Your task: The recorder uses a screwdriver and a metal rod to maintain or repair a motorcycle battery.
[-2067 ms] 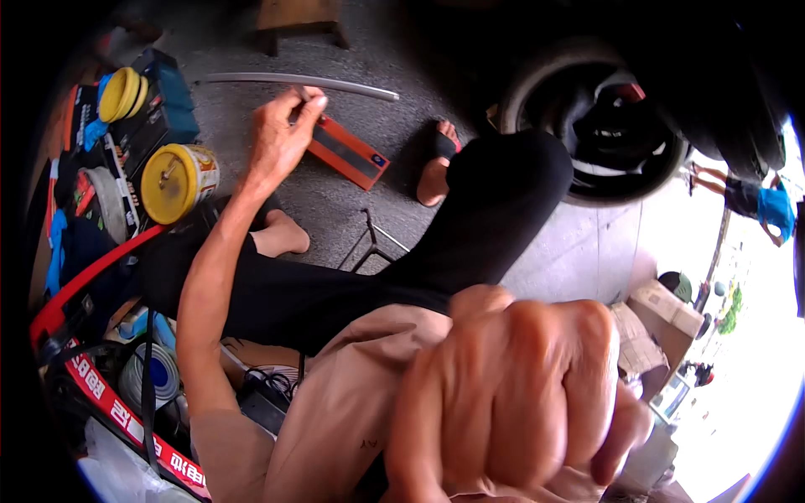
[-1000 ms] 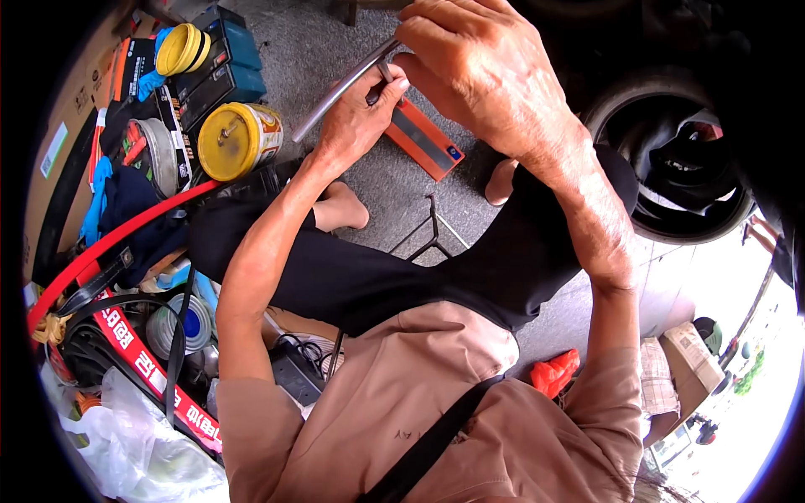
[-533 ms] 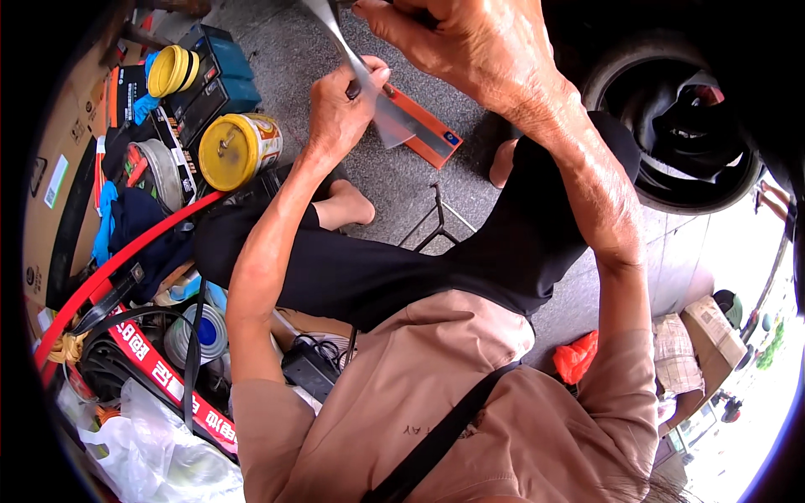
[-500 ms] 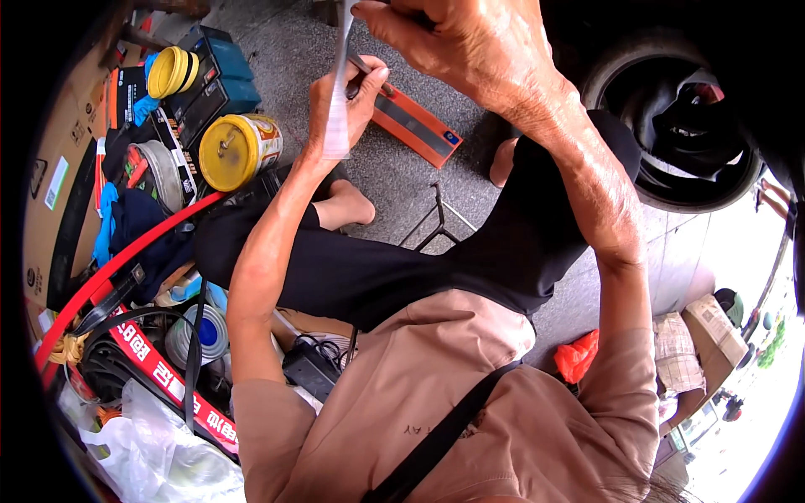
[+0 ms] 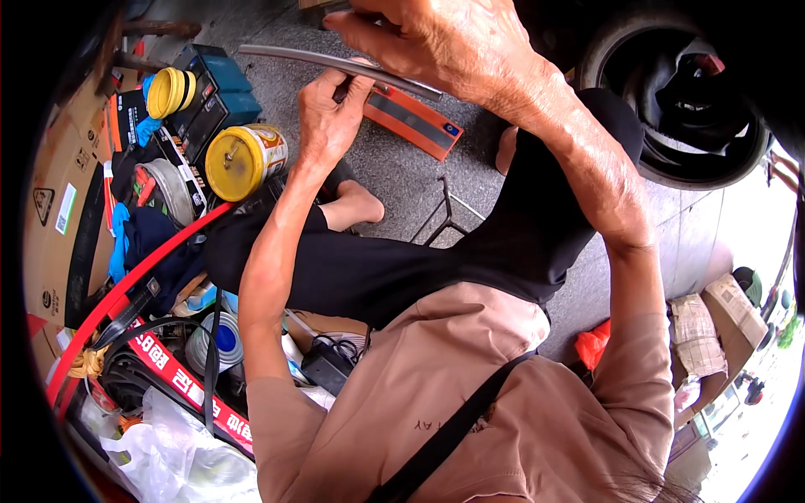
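My left hand pinches a short dark metal piece, partly hidden, just beneath a long grey strip that lies crosswise at its fingertips. Whether those fingers also grip the strip is unclear. My right hand is raised above the strip at the top edge, thumb stretched leftward; its other fingers are curled partly out of sight, so what they hold cannot be made out. Below both hands an orange rectangular object with a dark centre band sits on the grey floor, beyond my crossed legs and a black metal frame.
At left are cardboard, a yellow bucket, a teal toolbox, red banding, cables and plastic bags. A large tyre stands upper right. A red bag and cartons lie at right, near another person's legs.
The grey strip has swung from steeply upright to nearly level. My right hand has shifted slightly up and left; my left hand has moved slightly left. The whole view has shifted a little.
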Demonstrator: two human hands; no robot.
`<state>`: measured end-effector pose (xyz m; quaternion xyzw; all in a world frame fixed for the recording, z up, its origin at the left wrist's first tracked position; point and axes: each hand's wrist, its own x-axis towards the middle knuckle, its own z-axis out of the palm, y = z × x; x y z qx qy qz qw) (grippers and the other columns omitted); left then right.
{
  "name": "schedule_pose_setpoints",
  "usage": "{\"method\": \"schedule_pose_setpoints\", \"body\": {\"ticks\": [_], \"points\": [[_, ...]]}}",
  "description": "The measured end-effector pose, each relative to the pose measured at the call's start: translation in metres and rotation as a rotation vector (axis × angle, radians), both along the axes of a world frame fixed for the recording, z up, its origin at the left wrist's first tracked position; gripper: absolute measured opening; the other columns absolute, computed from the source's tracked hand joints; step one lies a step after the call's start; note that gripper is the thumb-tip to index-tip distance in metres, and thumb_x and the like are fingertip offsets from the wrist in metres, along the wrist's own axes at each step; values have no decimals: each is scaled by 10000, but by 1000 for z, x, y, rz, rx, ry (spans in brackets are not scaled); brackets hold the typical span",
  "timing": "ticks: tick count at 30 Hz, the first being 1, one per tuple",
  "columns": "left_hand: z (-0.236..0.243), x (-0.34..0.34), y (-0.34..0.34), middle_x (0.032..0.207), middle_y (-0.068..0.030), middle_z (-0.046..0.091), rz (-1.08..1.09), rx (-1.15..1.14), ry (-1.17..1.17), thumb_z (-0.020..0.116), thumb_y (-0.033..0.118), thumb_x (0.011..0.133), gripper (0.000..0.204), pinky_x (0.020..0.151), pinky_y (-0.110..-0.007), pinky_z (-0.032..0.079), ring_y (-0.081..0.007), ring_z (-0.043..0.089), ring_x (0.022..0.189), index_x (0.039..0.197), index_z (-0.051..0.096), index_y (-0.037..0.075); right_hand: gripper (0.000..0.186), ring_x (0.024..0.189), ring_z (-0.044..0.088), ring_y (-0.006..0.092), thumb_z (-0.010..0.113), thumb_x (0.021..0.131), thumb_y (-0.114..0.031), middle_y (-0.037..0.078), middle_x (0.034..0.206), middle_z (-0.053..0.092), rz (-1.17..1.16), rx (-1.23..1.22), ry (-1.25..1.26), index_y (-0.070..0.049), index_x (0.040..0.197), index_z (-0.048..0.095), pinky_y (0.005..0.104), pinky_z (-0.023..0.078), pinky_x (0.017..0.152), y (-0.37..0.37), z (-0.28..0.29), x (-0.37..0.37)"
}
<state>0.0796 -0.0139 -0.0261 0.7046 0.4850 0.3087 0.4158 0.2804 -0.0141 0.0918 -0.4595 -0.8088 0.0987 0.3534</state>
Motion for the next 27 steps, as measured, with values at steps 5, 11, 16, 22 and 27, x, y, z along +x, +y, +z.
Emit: {"method": "schedule_pose_setpoints", "body": {"ticks": [5, 11, 16, 22, 27], "points": [[21, 10, -5, 768, -11, 670, -71, -63, -113, 696, 222, 938, 232, 638, -252, 479, -74, 577, 699, 1034, 695, 11, 332, 594, 648, 361, 638, 904, -246, 199, 616, 616, 81, -122, 161, 15, 699, 627, 418, 503, 537, -3, 6, 12], [29, 25, -18, 830, -27, 661, -225, -37, -124, 689, 219, 943, 238, 631, -266, 485, -93, 611, 743, 1028, 680, -3, 494, 500, 606, 257, 707, 873, -379, 192, 582, 603, 274, -563, 306, 74, 686, 649, 362, 482, 502, -8, 8, 26], [26, 42, -29, 742, -17, 650, -264, -145, -157, 688, 245, 945, 276, 596, -264, 470, -84, 581, 680, 980, 685, -28, 394, 537, 612, 279, 707, 850, -297, 211, 619, 605, 315, -605, 318, 71, 721, 650, 366, 473, 514, -14, 6, 41], [10, 47, -28, 683, -24, 643, -278, -81, -177, 685, 266, 946, 313, 551, -269, 460, -79, 585, 643, 918, 674, -46, 326, 573, 622, 345, 707, 812, -228, 234, 647, 610, 296, -534, 181, 83, 738, 645, 383, 481, 526, -15, 2, 42], [10, 48, -28, 683, -35, 657, -275, -49, -126, 678, 259, 949, 301, 551, -275, 475, -96, 629, 656, 908, 670, -40, 316, 604, 636, 367, 702, 815, -224, 242, 661, 613, 247, -551, 127, 77, 738, 644, 400, 488, 545, -17, 7, 41]]}}
